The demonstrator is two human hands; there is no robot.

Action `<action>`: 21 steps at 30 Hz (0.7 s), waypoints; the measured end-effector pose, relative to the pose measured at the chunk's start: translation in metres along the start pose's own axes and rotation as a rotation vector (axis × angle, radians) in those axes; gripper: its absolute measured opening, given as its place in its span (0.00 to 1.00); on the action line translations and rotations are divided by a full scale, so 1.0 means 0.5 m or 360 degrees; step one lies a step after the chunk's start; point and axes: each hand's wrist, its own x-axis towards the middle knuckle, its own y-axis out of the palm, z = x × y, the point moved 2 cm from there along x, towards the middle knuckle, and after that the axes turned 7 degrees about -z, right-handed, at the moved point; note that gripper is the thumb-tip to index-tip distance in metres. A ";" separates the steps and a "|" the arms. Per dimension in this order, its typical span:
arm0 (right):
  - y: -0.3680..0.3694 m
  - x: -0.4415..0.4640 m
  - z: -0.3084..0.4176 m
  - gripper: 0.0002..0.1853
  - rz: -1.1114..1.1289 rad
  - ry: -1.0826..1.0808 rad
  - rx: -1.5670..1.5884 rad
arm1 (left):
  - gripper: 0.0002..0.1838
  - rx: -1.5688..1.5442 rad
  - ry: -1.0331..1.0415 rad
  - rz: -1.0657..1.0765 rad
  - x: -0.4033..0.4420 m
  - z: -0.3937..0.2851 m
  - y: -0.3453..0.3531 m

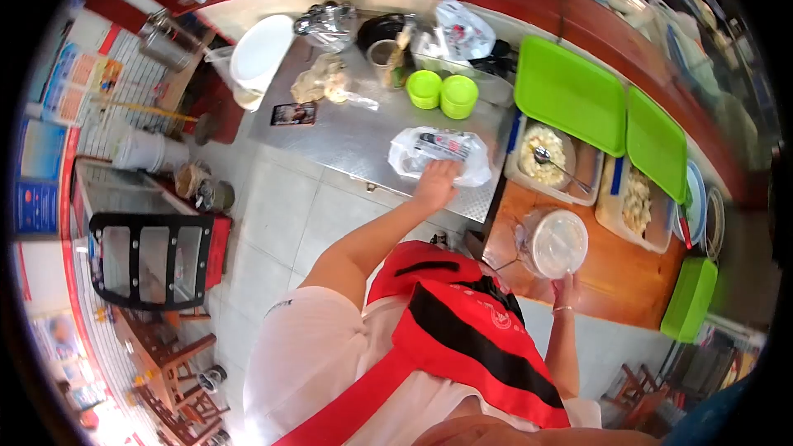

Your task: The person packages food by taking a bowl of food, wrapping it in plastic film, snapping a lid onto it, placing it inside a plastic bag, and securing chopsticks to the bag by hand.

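My left hand [437,186] rests at the near edge of a white plastic bag [472,167] with dark print, on the metal table; its fingertips touch the bag, and whether they grip it is unclear. On the right, my right hand [567,289] is at the near side of a round, clear-lidded container [559,243] above the wooden board, with its fingers partly hidden by the container. Beyond it, a clear tub [581,177] holds pale chopped food [541,149] and a metal spoon. A second tub [611,213] beside it holds pale pieces.
Green lids [570,92] lean behind the tubs. Stacked green bowls [458,97], a phone-like dark item [293,114], a cup [381,54] and bags stand on the metal table [347,145]. A green tray [689,300] lies at the board's right end.
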 end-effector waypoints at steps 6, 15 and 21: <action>-0.044 0.037 -0.003 0.21 -0.0098 0.0005 -0.0343 | 0.36 -0.0076 0.0115 -0.0429 0.003 -0.068 -0.019; -0.063 0.128 0.070 0.15 -0.0121 -0.0609 -0.0825 | 0.23 -0.0963 0.0015 0.0473 0.007 -0.303 0.086; -0.032 0.127 0.113 0.14 0.0069 -0.0562 -0.0892 | 0.20 -0.1218 -0.0480 0.0546 0.026 -0.329 0.268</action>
